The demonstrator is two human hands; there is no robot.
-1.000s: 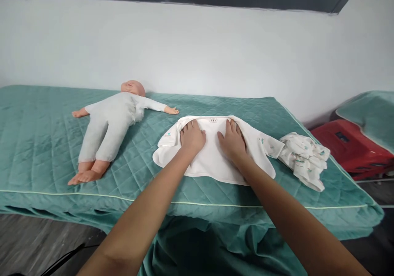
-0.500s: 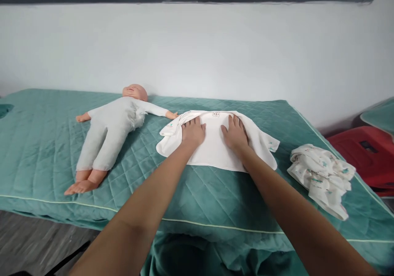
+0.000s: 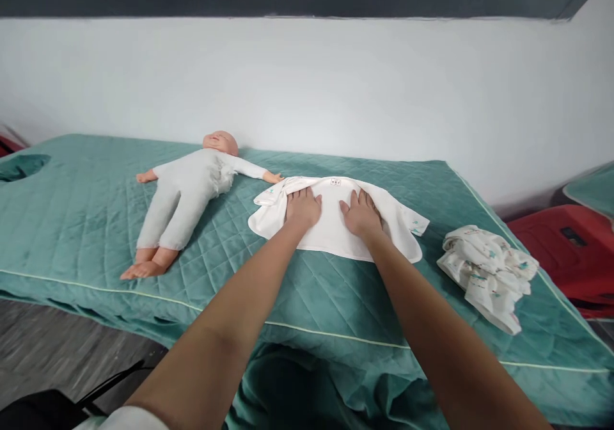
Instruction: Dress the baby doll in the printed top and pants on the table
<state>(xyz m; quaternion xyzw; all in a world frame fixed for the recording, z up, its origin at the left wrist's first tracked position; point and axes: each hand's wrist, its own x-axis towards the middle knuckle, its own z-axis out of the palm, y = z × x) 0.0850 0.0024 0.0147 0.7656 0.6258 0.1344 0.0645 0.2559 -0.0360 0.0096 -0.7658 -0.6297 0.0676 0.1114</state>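
Note:
A white baby garment [image 3: 330,228] lies spread on the green quilted bed [image 3: 336,295]. My left hand [image 3: 302,207] rests flat on its left half, fingers stretched toward the collar. My right hand [image 3: 361,214] lies flat on its right half, fingers apart. Both palms press on the cloth and neither grips anything. A baby doll [image 3: 185,193] in a pale grey suit lies on its back to the left, one arm reaching close to the garment's edge.
A crumpled white printed cloth [image 3: 487,270] sits on the bed to the right. A red plastic stool [image 3: 566,244] stands beyond the bed's right edge. The white wall runs behind the bed. Dark floor shows at the lower left.
My hands stay flat on the garment in about the same places. The view has shifted, so the doll and bed sit slightly differently in frame.

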